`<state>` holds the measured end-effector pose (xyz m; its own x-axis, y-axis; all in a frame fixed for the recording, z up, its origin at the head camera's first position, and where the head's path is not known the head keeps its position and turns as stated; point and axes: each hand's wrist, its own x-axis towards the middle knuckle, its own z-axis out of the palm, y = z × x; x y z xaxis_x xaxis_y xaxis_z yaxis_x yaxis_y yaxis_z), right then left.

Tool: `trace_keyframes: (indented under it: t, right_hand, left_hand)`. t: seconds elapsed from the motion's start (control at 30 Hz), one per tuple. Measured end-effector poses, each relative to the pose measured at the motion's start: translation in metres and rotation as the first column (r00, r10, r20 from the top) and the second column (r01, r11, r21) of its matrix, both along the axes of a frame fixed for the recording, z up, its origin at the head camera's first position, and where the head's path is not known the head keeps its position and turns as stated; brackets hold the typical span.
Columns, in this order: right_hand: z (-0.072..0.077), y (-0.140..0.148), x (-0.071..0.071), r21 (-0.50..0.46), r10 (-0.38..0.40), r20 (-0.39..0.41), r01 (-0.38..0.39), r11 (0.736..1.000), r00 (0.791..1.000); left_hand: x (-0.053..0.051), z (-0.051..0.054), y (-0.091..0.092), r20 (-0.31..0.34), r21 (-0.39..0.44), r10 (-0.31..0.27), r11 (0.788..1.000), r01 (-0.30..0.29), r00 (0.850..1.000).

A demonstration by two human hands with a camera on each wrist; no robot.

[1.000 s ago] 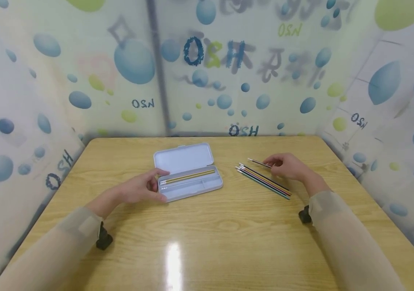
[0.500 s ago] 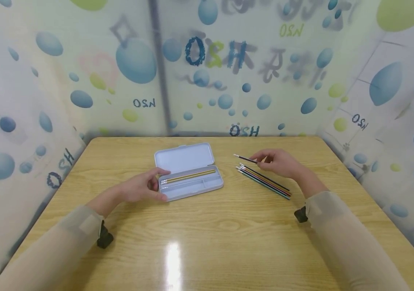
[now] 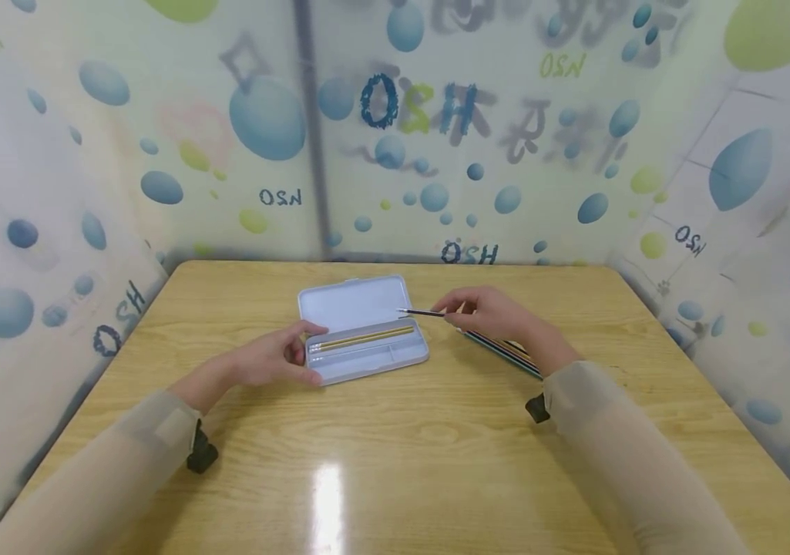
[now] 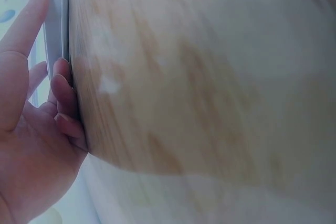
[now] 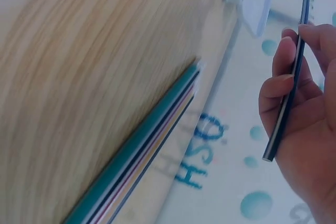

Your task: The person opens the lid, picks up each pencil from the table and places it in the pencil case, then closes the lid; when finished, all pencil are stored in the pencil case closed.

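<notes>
A pale blue pencil case (image 3: 346, 371) lies with its lid (image 3: 353, 301) folded back. Two yellow pencils (image 3: 367, 337) lie side by side in its rear compartment. At the case's left end, my left hand (image 3: 263, 358) grips it between thumb and fingers. My right hand (image 3: 488, 312) holds a dark pencil (image 3: 422, 312) above the table, its silvery-white end reaching to the lid's right edge. In the right wrist view this pencil (image 5: 286, 100) runs between thumb and fingers across the palm. Below the right hand is a bundle of several pencils (image 5: 142, 140), partly hidden by that hand in the head view.
The wooden table (image 3: 436, 462) has patterned curtain-like walls (image 3: 395, 193) at its back and sides. A small divider (image 3: 391, 353) splits the case's front compartment. Black wrist devices (image 3: 202, 451) hang under both sleeves.
My right hand has carried the dark pencil left, from beyond the bundle to beside the case lid. The left hand has stayed at the case's end.
</notes>
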<state>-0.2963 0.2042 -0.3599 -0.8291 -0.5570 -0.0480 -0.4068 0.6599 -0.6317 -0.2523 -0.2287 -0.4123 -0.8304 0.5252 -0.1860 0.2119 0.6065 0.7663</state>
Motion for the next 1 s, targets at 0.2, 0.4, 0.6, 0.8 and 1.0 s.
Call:
trace_keyframes:
  t: [0.2,0.4,0.6,0.8,1.0]
  right_hand:
    - [-0.001,-0.03,-0.003,0.009,0.062,-0.01,-0.062,0.998,0.998]
    - [-0.004,-0.057,-0.006,0.013,0.132,0.014,-0.133,0.991,0.991]
    - [-0.01,-0.074,-0.007,0.023,0.173,0.01,-0.173,0.985,0.985]
    - [-0.014,-0.083,-0.006,0.02,0.183,0.002,-0.183,0.983,0.983]
    - [-0.017,-0.091,-0.007,0.024,0.174,0.02,-0.174,0.984,0.985]
  left_hand:
    - [0.0,0.001,0.0,0.001,-0.007,0.004,1.0,-0.004,1.0]
    - [0.001,0.001,0.001,0.0,-0.014,0.007,1.0,-0.007,1.0]
    - [0.0,0.0,0.001,-0.006,-0.006,0.006,1.0,-0.006,1.0]
    - [-0.001,0.0,0.001,-0.006,-0.013,0.003,1.0,-0.003,1.0]
    - [0.0,0.0,0.0,-0.006,-0.018,0.005,1.0,-0.005,1.0]
